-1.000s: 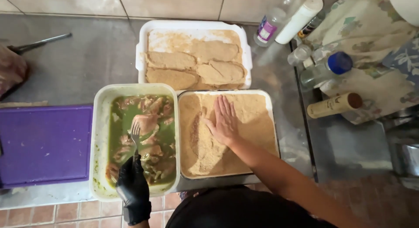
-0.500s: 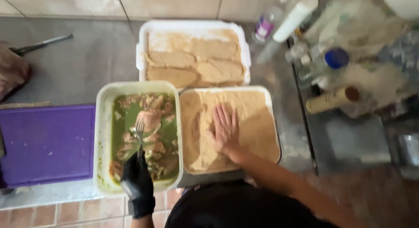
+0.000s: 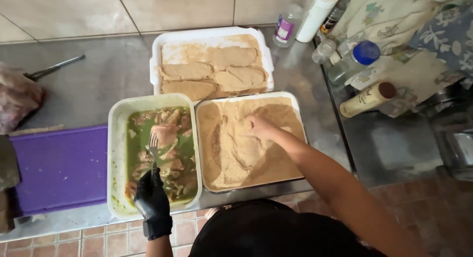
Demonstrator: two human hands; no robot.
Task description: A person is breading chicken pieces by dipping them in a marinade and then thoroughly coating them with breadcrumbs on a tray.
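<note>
My left hand (image 3: 152,197), in a black glove, grips a fork (image 3: 153,144) whose tines rest on a meat piece (image 3: 165,134) in the green marinade of a white tub (image 3: 115,153). My bare right hand (image 3: 260,126) is dusted with crumbs and reaches into a metal tray (image 3: 299,114) of tan breadcrumbs (image 3: 236,161), fingers curled in the crumbs. Whether it grips something under them cannot be told. Behind it a white tray (image 3: 156,60) holds several breaded cutlets (image 3: 231,56).
A purple cutting board (image 3: 59,168) lies at the left on the steel counter (image 3: 103,70), with a bag of meat (image 3: 17,97) and a metal tool (image 3: 51,67) beyond it. Bottles (image 3: 352,65) and patterned cloth (image 3: 394,20) crowd the right. Tiled wall behind.
My right hand lay flat, pressing on the crumbs; now it has lifted and shifted right, with the fingers curled into the crumbs. The left hand and fork stay in the marinade.
</note>
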